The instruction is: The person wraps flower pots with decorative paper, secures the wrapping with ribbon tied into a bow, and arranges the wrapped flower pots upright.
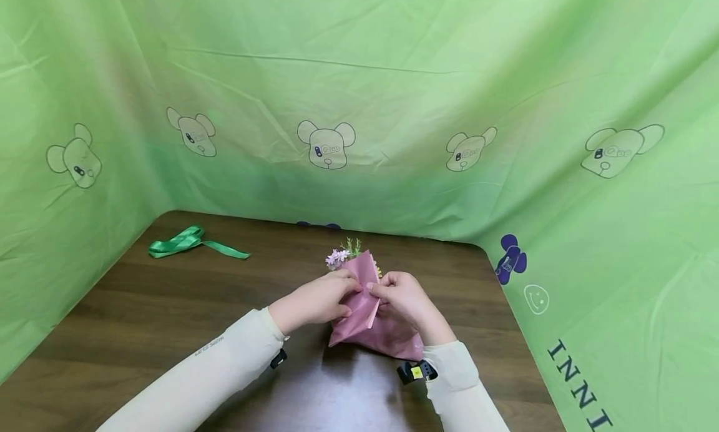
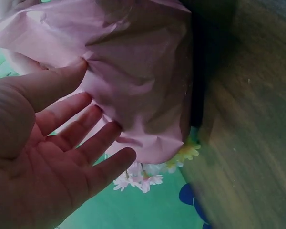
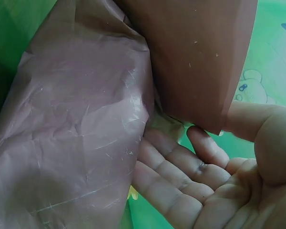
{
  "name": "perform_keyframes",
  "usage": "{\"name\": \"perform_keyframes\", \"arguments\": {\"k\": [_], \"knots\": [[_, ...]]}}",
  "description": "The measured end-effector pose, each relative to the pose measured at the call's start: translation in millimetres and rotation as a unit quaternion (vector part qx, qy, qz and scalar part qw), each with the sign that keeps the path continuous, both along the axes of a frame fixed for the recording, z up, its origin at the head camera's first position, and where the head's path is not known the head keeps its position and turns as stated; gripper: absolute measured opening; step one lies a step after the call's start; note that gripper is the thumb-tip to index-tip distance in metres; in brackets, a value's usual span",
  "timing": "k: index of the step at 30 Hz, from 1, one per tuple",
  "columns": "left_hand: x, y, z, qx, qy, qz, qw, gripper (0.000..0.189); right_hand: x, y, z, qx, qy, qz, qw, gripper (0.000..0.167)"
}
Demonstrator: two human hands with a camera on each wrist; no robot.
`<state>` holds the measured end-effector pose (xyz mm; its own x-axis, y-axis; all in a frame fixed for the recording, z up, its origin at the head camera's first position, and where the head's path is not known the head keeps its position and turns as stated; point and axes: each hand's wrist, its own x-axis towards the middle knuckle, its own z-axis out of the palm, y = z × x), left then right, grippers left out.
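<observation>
A green ribbon [image 1: 181,243] lies at the left of the table [image 1: 140,323], well apart from the pink-wrapped bouquet [image 1: 364,307] at lower centre, whose paper hides most of its flowers [image 1: 337,258]. The bouquet's flower end points up the frame, its long axis slanting down rightward. The left hand [image 1: 316,299] touches the paper, fingers apart; the right hand [image 1: 405,299] pinches the paper's edge.

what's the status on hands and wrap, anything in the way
Left hand touching pink paper, right hand pinching its edge. Flowers showing at paper's far end. Nothing visibly blocking; green ribbon lies off left.
</observation>
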<state>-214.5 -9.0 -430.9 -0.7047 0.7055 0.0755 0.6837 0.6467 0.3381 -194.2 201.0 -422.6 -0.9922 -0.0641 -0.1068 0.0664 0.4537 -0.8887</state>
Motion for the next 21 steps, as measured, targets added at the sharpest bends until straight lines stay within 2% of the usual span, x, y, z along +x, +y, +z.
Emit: {"name": "perform_keyframes", "arguments": {"k": [4,6,9,13,17,21], "knots": [[3.7,0.3,4.4,-0.005,-0.006,-0.001,1.0000,0.055,0.4,0.6,-2.0,0.038,0.024,0.006,0.9990,0.019],[6.7,0.8,5.4,-0.009,-0.004,-0.001,0.9999,0.059,0.8,0.2,-2.7,0.037,0.029,0.003,0.9989,0.020],[11.1,2.3,6.3,-0.018,0.011,-0.003,0.9998,0.062,0.8,0.4,-5.1,0.006,0.017,-0.007,0.9998,0.021],[13.1,3.9,8.5,-0.011,0.021,-0.012,0.9996,0.061,1.9,3.2,-9.2,-0.060,-0.014,-0.020,0.9979,0.024],[11.2,3.9,7.0,0.001,0.018,-0.038,0.9991,0.060,3.7,6.2,-15.2,-0.123,-0.056,-0.029,0.9904,0.020],[9.5,5.7,1.2,0.005,0.019,-0.056,0.9983,0.060,5.0,8.5,-21.4,-0.169,-0.075,-0.043,0.9819,0.014]]}}
